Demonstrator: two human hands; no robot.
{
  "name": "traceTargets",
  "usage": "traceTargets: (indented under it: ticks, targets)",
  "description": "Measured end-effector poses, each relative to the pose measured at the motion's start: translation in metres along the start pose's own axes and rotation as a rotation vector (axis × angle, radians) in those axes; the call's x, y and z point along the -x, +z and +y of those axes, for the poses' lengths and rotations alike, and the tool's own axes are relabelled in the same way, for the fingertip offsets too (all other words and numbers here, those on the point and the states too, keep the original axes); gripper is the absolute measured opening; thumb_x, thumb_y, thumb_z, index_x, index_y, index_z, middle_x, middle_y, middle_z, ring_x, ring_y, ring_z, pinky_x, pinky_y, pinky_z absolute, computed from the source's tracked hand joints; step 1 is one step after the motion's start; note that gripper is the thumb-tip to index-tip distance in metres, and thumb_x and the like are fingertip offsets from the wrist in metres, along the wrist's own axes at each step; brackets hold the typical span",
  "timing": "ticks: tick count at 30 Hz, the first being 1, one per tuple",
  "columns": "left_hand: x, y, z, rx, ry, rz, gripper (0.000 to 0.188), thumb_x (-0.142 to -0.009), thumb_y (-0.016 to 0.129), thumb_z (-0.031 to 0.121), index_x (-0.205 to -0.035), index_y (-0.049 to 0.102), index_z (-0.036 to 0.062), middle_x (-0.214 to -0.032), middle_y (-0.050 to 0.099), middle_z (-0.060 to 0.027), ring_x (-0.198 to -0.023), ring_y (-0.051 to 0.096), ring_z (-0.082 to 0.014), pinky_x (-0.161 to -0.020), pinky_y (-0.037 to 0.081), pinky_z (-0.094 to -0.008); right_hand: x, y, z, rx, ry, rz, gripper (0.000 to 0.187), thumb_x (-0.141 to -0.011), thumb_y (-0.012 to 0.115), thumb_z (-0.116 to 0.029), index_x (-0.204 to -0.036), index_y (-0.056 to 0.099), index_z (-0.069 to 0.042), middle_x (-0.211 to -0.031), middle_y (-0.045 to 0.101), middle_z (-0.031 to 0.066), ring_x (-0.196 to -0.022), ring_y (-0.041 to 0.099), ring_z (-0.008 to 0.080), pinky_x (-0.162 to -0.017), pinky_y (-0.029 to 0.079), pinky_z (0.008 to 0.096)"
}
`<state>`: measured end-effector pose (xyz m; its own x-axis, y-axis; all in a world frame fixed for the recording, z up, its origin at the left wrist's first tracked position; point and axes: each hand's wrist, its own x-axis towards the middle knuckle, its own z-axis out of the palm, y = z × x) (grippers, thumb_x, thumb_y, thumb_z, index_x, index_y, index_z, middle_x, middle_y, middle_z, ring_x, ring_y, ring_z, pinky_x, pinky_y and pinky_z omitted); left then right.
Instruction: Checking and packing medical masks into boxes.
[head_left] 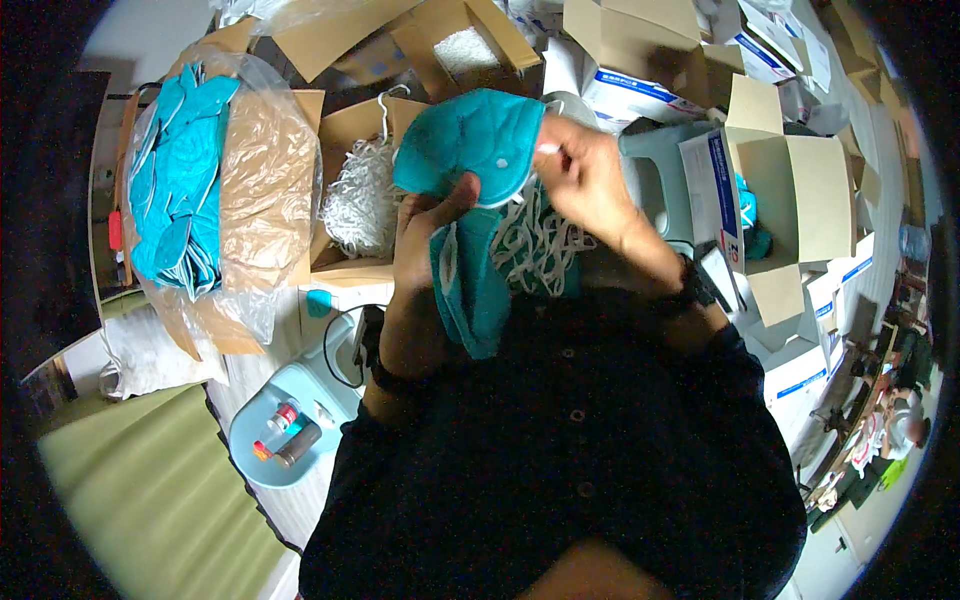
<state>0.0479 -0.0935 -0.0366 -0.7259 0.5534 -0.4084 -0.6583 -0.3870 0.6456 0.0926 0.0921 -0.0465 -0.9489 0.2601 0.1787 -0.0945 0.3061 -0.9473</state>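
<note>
Head view: my left hand (425, 225) grips a folded teal fabric face mask (470, 145), thumb pressed on its lower edge, with more teal masks (470, 290) hanging under the same hand. My right hand (585, 175) pinches the mask's right edge at a small white spot, fingers closed tight. Mask sits chest-high, above a cardboard box of white elastic straps (360, 200). On my left, a plastic-lined cardboard box of teal masks (185, 180).

Bagged box of teal masks (190, 180), box of white straps (362, 195), open cardboard boxes (790, 195), blue stool with small bottles (290, 430)
</note>
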Motion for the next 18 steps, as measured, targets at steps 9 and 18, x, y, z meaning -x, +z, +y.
traceTargets:
  ticks: [9, 18]
  targets:
    - [0.023, 0.011, 0.012, -0.157, -0.123, -0.089, 0.028, -0.089, 0.06, 0.026, -0.105, 0.056, 0.0018, -0.083, 0.061, -0.0047, -0.061, 0.055, -0.006, -0.054, 0.043, -0.0193, -0.004, -0.017, 0.014, 0.245, 0.046, -0.156, 0.048, -0.076, 0.072, -0.008, -0.121, 0.057, -0.012, -0.099, 0.063, 0.0081, -0.085, 0.059, 0.0143, -0.074, 0.048, 0.027]
    - [0.009, -0.002, -0.006, -0.507, 0.264, 0.045, 0.032, -0.091, 0.06, 0.021, -0.115, 0.055, 0.0003, -0.102, 0.064, -0.0087, -0.078, 0.061, -0.0092, -0.067, 0.048, -0.0198, -0.019, -0.025, 0.01, -0.377, 0.227, -0.162, 0.009, -0.087, 0.061, -0.01, -0.088, 0.062, -0.002, -0.075, 0.063, -0.0001, -0.067, 0.053, 0.0048, -0.056, 0.042, 0.0203]
